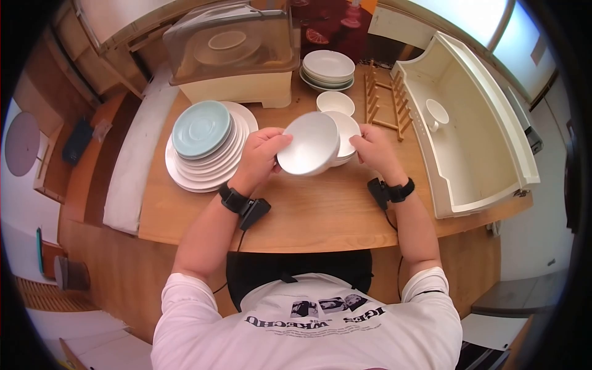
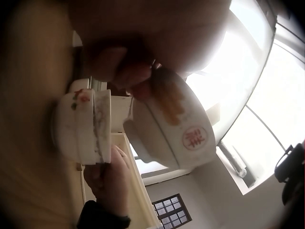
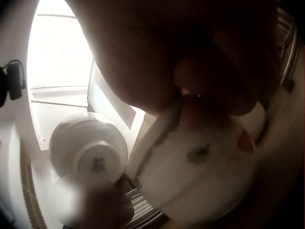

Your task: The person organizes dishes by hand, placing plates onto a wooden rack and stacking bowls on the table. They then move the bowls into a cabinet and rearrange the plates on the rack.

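My left hand [image 1: 260, 155] holds a white bowl [image 1: 308, 147] by its left rim, thumb over the edge, with the bowl raised and tilted. In the left wrist view, that bowl's outside shows a red round mark and an orange-brown pattern. My right hand [image 1: 377, 152] pinches the right rim of a smaller white bowl [image 1: 350, 131], which sits in another bowl [image 1: 343, 162]. Flower decoration shows on the outside of these stacked bowls [image 2: 82, 129] in the left wrist view. The tilted bowl overlaps the stack's left side in the head view.
On the left stands a plate stack [image 1: 202, 129] with blue-green plates on top. Behind are a lidded dish box [image 1: 234, 86], another bowl [image 1: 335, 103] and stacked dishes [image 1: 328, 65]. A wooden rack [image 1: 388, 102] and a cream bin [image 1: 475, 148] holding a cup [image 1: 436, 113] stand right.
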`<state>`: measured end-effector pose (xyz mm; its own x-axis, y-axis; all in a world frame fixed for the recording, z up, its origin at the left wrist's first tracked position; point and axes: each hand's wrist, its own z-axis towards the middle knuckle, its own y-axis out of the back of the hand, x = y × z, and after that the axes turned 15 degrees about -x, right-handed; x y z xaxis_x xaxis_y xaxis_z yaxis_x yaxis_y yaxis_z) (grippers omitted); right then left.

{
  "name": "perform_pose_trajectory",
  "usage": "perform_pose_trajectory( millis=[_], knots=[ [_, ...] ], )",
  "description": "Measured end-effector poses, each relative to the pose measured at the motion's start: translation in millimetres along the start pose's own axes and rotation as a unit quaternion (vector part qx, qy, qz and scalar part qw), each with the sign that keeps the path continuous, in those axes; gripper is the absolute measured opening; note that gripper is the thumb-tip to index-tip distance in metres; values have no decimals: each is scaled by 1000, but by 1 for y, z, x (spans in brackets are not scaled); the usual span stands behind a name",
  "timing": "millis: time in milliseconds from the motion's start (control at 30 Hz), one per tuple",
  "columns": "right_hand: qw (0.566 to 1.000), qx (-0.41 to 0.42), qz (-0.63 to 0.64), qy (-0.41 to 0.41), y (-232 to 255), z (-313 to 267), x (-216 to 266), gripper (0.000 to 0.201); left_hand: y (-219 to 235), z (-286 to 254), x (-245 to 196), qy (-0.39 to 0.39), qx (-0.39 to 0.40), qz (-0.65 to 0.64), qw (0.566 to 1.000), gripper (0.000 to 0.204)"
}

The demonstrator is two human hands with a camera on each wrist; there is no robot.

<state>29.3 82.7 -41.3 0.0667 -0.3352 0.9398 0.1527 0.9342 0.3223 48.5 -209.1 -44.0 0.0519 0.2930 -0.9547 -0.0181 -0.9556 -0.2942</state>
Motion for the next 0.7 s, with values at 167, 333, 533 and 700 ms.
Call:
perform_pose_trajectory(
  millis=[167, 333, 533, 700],
  knots=[
    [993, 110, 18, -31, -6, -12, 15, 33, -2, 0, -4, -52, -49, 2, 997, 25],
    [976, 174, 101, -86, -13, -9, 6, 44, -2, 2, 0, -71, -95, 49, 992, 25],
    [972, 179, 116, -103, -13, -3, -4, 49, -3, 4, 5, -131, -101, 103, 981, 27],
    [974, 152, 139, -97, -12, 2, -4, 45, -4, 5, 10, -149, -118, 139, 972, 28]
  ],
)
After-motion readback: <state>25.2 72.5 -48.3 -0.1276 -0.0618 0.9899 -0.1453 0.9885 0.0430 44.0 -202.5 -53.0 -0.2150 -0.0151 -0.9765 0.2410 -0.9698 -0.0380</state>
